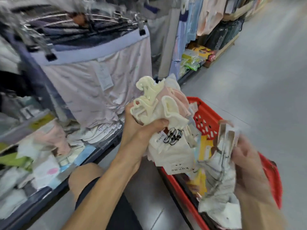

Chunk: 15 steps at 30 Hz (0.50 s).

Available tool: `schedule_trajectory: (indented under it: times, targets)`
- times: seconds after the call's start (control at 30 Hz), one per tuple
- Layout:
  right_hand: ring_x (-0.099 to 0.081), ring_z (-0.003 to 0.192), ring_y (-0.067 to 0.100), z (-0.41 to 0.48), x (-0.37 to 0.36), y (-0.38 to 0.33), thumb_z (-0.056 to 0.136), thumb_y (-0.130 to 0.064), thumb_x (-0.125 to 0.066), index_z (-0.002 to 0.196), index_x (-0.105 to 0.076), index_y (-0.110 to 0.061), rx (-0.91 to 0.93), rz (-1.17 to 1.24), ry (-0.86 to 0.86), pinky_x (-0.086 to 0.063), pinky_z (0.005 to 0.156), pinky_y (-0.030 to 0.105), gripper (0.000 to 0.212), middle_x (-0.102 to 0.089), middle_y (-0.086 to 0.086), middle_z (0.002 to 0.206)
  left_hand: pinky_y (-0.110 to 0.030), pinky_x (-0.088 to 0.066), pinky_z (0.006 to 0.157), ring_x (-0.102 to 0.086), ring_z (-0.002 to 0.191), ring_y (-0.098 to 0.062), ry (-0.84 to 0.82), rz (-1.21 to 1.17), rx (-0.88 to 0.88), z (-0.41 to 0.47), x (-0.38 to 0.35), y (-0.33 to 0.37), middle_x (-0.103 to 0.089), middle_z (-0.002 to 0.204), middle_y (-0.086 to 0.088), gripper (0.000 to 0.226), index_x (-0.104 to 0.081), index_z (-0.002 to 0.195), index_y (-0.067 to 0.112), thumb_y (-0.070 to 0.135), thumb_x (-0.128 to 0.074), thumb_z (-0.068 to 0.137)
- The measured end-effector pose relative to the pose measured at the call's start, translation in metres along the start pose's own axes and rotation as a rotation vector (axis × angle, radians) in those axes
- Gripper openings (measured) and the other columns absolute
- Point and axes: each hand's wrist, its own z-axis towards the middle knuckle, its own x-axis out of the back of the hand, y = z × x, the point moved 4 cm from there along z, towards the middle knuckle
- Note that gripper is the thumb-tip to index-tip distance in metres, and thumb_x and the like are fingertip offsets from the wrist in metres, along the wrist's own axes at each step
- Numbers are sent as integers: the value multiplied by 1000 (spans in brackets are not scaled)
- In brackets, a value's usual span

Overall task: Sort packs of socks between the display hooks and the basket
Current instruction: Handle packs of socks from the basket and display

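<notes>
Sorting midway, apparently: left hand (139, 130) fingers are gripping cream sock bundle (167, 112), right hand (249, 161) fingers gripping grey pack (216, 173); basket (205, 113) below them is holding more.

The grey floor (249, 72) carries a red basket (206, 117), which stands near a low shelf (49, 191) at the left. On this shelf lie many soft packs (44, 163), white, pink, green and blue, in a loose heap. Further along the aisle, bright packets (192, 60) lie on a low wooden platform (227, 45).
</notes>
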Motion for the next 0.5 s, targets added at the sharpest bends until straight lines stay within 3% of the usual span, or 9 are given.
schedule_trajectory:
  times: [0.07,0.2,0.33,0.5]
  targets:
    - [-75,78,12,14,-36,3,67,-33,-88,110,-73,-23,51,-71,-150,-61,65,28,47,-78,0,94,-30,-58,81,-70,106,-15,87,20,-71,-2,25,23,-71,116,0,90,-46,130,21,28,-83,48]
    - [-74,69,10,54,-110,17,52,-15,-87,100,-76,-28,79,-193,-256,-57,57,22,51,-78,-2,85,-34,-59,84,-69,105,-10,234,87,-182,-15,79,58,-71,113,8,88,-44,129,26,28,-85,51]
    - [-76,81,19,71,-180,40,63,-50,-87,105,-74,-25,9,-201,-403,-60,64,29,51,-78,6,95,-22,-56,82,-66,107,-1,376,123,-252,-34,137,83,-70,113,20,91,-43,127,38,32,-87,47]
    - [-76,89,24,92,-247,76,77,-36,-81,106,-74,-24,-138,-106,-519,-60,66,29,32,-77,10,102,-18,-56,77,-67,108,-4,519,99,-288,-63,205,98,-70,116,17,97,-45,131,36,31,-86,44]
